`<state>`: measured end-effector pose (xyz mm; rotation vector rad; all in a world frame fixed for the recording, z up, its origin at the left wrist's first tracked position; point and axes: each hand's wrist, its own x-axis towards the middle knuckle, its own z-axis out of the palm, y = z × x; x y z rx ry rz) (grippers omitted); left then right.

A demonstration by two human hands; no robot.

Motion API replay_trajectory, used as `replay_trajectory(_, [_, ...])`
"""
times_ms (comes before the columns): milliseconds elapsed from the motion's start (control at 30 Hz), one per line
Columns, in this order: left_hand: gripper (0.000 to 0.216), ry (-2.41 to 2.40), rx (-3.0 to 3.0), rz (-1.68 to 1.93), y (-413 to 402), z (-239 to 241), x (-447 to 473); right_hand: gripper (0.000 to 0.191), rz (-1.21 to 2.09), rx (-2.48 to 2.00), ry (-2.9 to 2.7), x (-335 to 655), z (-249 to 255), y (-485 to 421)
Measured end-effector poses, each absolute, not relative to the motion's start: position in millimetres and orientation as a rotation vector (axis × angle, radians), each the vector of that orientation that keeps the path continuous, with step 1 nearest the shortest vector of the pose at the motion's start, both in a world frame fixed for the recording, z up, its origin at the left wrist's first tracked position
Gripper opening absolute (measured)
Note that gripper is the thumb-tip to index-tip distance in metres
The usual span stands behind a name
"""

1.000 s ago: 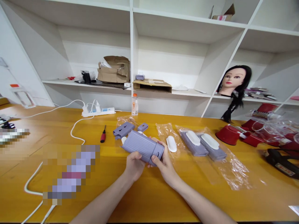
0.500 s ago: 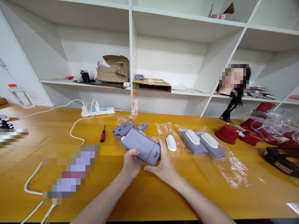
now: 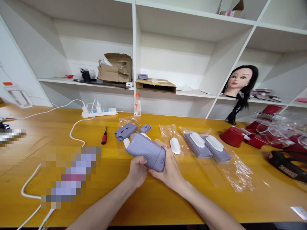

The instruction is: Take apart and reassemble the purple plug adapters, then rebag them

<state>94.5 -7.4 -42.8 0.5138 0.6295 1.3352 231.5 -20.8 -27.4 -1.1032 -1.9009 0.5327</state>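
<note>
Both hands hold a ribbed lavender plastic housing (image 3: 145,148) above the table, tilted with its capped end toward the right. My left hand (image 3: 139,169) grips it from below, thumb along the near side. Around the capped end, beside a small oval slot, my right hand (image 3: 169,164) is closed. Just behind lie a lavender plastic shell piece (image 3: 126,131) with cut-outs and a small lavender cap (image 3: 145,128). A white oval piece (image 3: 175,146) rests on clear plastic wrap to the right. Farther right are two wrapped lavender parts (image 3: 198,147) topped with white oval pieces.
A red-handled screwdriver (image 3: 104,136) lies left of the hands. A power strip (image 3: 99,112) with white cables and a bottle (image 3: 137,105) stand at the back. Red parts (image 3: 232,136) and a black tool (image 3: 285,164) are at right. Shelves hold a mannequin head (image 3: 241,81) and a cardboard box (image 3: 116,67).
The camera view has shifted slightly. The housing has turned a little in my hands, both still holding it. The parts on the table have stayed put.
</note>
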Motion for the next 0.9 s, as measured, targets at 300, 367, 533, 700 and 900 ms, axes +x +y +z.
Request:
replay_trajectory(300, [0.038, 0.506, 0.635, 1.302, 0.7, -33.7, 94.6, 0.058, 1.155, -1.009, -1.540, 227.9, -27.7, -7.8])
replay_trajectory(367, [0.045, 0.479, 0.704, 1.346, 0.9, -31.4, 93.6, 0.051, 1.449, -0.975, -1.400, 229.7, -29.3, -6.6])
replay_trajectory(533, [0.052, 0.522, 0.771, 1.494, 2.0, -24.2, 90.4, 0.074, 2.053, -0.824, -1.278, 237.9, -24.4, -4.1])
replay_trajectory(700, [0.043, 0.610, 0.673, 1.580, 11.5, -25.1, 87.1, 0.081, 2.055, -0.893, -1.301, 239.4, -17.2, -4.6])
replay_trajectory(900, [0.043, 0.718, 0.671, 1.656, 10.1, -24.3, 87.0, 0.071, 1.557, -1.039, -1.315, 230.0, -21.5, -9.3])
